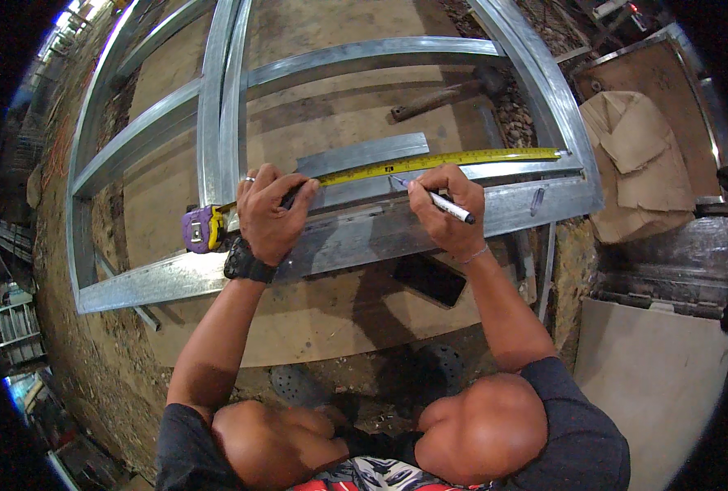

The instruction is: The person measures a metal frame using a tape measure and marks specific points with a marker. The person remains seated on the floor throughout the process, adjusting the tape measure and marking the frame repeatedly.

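Note:
A yellow tape measure blade (pixel 454 158) runs across a galvanized metal frame (pixel 356 237), along its near bars. Its purple and yellow case (pixel 203 228) rests at the left on the frame. My left hand (pixel 270 209) is closed, fingers pinching the blade's edge to the right of the case; a small dark piece shows between the fingers. My right hand (pixel 454 213) grips a white marker pen (pixel 450 206) with a black end. The pen's tip points at the metal just below the blade. Behind the blade lies a short metal strip (pixel 364 154).
A hammer (pixel 433 100) lies on the brown board (pixel 315 123) inside the frame. A black phone (pixel 429 279) sits near the frame's front side. Folded brown material (pixel 642 155) and a pale panel (pixel 650 360) are at the right. My feet in grey clogs (pixel 298 385) are close to the board.

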The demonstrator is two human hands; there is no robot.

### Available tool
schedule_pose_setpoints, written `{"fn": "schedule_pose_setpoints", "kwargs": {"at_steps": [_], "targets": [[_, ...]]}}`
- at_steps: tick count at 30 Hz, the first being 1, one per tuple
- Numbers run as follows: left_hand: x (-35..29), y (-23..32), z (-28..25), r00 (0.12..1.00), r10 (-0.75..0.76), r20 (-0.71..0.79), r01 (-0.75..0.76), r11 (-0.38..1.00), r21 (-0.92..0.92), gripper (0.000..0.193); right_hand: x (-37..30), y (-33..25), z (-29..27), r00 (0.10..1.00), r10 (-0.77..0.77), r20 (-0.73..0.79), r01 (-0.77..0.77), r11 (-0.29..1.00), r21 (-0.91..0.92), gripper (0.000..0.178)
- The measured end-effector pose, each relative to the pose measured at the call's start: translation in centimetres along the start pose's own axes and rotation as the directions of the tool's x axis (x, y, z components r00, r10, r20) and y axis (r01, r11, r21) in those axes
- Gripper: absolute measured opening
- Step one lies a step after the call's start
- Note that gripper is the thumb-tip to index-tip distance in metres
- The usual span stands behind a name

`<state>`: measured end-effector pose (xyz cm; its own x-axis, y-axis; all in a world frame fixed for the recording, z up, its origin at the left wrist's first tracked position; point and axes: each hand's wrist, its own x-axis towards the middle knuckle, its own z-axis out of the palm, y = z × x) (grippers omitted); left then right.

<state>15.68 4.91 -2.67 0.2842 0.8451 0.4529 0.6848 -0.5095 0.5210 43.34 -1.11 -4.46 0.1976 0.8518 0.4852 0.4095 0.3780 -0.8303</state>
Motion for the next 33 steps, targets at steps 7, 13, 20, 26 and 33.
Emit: {"fn": "schedule_pose_setpoints", "kwargs": {"at_steps": [7,13,20,26,33], "targets": [[-0.1,-0.3,0.0,1.000,0.005,-0.019,-0.006,1.000,-0.009,0.011,0.2,-1.1,0.7,0.998,0.027,0.050,-0.032,0.996,0.089,0.021],[-0.1,-0.2,-0.1,1.000,-0.003,-0.008,0.003,1.000,-0.002,0.011,0.3,-1.3,1.6,0.996,0.029,0.087,-0.032,0.999,0.040,0.021],[-0.1,-0.6,0.0,1.000,0.012,-0.006,-0.012,1.000,0.006,0.012,0.3,-1.1,1.9,0.997,-0.031,0.066,0.033,0.999,-0.033,0.021],[-0.2,-0.5,0.0,1.000,0.008,-0.006,-0.008,1.000,0.003,0.012,0.6,-1.8,2.5,0.995,-0.006,0.096,0.003,1.000,0.026,0.020],[0.0,-0.3,-0.1,1.000,0.016,-0.024,-0.016,1.000,-0.005,0.008,0.5,-1.9,3.7,0.992,0.000,0.124,-0.007,0.998,0.055,0.022]]}}
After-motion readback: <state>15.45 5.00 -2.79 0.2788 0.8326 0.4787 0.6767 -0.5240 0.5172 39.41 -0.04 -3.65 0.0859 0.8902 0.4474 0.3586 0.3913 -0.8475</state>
